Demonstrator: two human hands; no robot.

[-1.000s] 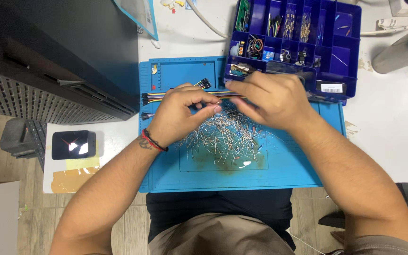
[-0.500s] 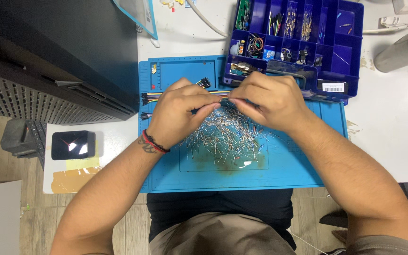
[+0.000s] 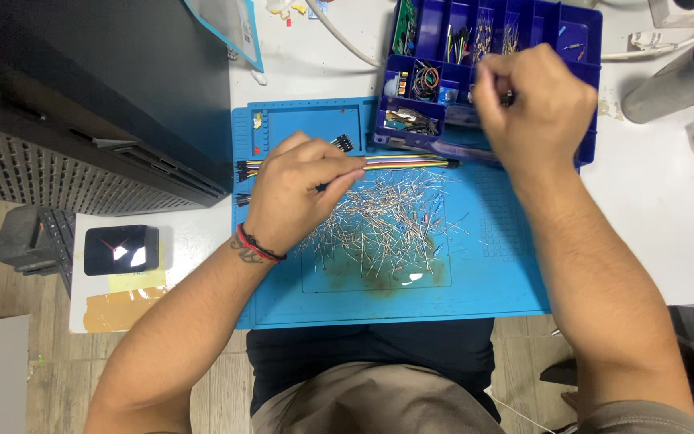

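In the head view, the left hand (image 3: 299, 193) rests on the blue work mat (image 3: 491, 281), fingers curled and lying at the left edge of a loose heap of small wire-legged components (image 3: 383, 229) spread over the middle of the mat. Its fingertips press together near the heap; whether they pinch a piece cannot be told. A red and black wristband (image 3: 257, 245) circles that wrist. Just above the hand, a ribbon of coloured jumper wires (image 3: 411, 163) lies across the mat, its dark connector ends showing at both sides.

The right hand (image 3: 536, 100) is raised over the blue compartment organiser box (image 3: 592, 48) at the mat's upper right corner, fingers bunched closed over one of the middle compartments; anything held between them is hidden. The box's cells hold small parts and coiled wire.

To the left stands a black cabinet (image 3: 98, 96), with a small black square device (image 3: 120, 249) on the white table (image 3: 652, 209) below it. A grey metal cylinder (image 3: 676, 80) lies at the far right.
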